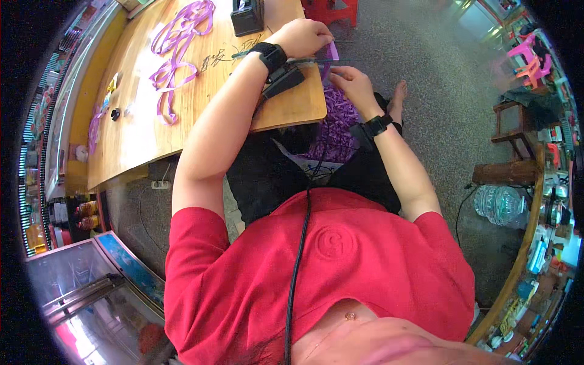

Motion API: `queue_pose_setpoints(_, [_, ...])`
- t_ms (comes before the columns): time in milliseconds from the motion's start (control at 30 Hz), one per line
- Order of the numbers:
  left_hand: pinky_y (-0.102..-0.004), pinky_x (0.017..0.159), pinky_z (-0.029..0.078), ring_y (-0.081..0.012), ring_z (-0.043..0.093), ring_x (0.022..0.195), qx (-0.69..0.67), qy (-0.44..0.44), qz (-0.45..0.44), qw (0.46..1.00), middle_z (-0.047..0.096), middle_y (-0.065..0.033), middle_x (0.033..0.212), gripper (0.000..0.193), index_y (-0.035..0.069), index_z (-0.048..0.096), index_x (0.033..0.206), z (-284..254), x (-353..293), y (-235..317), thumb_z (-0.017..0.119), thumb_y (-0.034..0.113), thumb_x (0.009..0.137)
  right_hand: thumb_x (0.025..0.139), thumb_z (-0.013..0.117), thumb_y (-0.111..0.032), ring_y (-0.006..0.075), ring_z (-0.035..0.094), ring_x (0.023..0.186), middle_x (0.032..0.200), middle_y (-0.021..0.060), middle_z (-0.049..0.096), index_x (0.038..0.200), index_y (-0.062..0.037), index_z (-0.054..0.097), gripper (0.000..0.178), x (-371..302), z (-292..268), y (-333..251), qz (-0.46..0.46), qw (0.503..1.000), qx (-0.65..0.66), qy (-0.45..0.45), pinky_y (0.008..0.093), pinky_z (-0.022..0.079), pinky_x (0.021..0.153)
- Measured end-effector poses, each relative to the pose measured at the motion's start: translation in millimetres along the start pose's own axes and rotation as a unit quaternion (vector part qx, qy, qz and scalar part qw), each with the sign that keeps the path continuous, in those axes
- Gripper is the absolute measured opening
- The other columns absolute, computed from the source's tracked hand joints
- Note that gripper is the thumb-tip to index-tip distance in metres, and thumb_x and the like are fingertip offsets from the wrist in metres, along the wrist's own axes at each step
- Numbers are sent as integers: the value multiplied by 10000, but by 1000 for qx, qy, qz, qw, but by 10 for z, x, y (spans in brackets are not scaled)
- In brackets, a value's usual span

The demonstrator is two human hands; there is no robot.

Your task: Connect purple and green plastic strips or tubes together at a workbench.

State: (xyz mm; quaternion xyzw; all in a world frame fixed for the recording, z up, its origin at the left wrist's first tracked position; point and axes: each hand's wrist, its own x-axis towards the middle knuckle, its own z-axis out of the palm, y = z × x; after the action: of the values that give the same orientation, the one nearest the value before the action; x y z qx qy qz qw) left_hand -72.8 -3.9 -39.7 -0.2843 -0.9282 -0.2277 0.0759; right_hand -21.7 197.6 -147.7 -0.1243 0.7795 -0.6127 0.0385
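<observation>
My left hand [307, 38] is closed in a pinch on a narrow purple ribbon [333, 51], just past the table's right edge. Lower and to its right, the fingertips of my right hand [353, 84] are pressed together on the same ribbon. Between the two hands, a thin dark rod [325, 61] sticks out past the table edge. It appears to belong to a black device [283, 82] at the table corner, partly hidden by my left wrist. Below my hands lies a heap of purple ribbon [333, 125] in a pale container between my legs.
Loose loops of ribbon [174, 64] lie across the wooden table [137, 131], with a black box-shaped device [247, 17] at its far side. A red plastic stool [340, 11] stands beyond. To the right are a wooden stool [513, 125] and a large clear bottle [499, 205].
</observation>
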Motion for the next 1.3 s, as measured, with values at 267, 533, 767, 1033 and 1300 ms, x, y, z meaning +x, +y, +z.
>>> queue_pose_setpoints(267, [-415, 831, 535, -325, 684, 872, -25, -22, -39, 999, 718, -134, 922, 296, 129, 731, 1031, -40, 36, 185, 569, 343, 908, 885, 706, -240, 110, 618, 731, 851, 50, 700, 1080, 7, 698, 314, 308, 141, 652, -32, 997, -66, 22, 256, 466, 625])
queue_pose_setpoints(533, [-405, 817, 542, -303, 697, 845, -15, -2, -15, 1000, 723, -126, 895, 304, 132, 733, 1025, -21, -47, 6, 564, 360, 913, 893, 707, -277, 58, 489, 579, 677, -33, 576, 969, -8, 725, 280, -395, 43, 331, 124, 984, 104, -70, 215, 362, 522])
queue_pose_setpoints(767, [-409, 817, 541, -311, 694, 834, -23, -20, -44, 999, 722, -126, 900, 308, 132, 733, 1028, -43, -25, 121, 569, 366, 914, 894, 705, -235, 45, 512, 599, 675, -35, 589, 874, -21, 708, 216, -1106, -201, -195, 112, 983, 73, -127, 202, 380, 552])
queue_pose_setpoints(1033, [-408, 820, 536, -312, 689, 868, -41, -1, -32, 999, 718, -138, 901, 313, 117, 734, 1021, 41, -2, 55, 582, 367, 911, 916, 692, -191, 29, 513, 613, 704, -39, 609, 1000, -27, 731, 188, -1298, -277, -489, 69, 982, 131, -118, 184, 396, 557])
queue_pose_setpoints(1300, [-408, 818, 533, -310, 690, 851, -14, 14, -4, 1000, 716, -140, 900, 313, 114, 732, 1022, 21, -19, -3, 576, 363, 912, 926, 654, -121, 54, 524, 680, 833, -27, 615, 1177, -12, 672, 274, -1113, -480, -1157, -60, 986, 87, -126, 194, 422, 638])
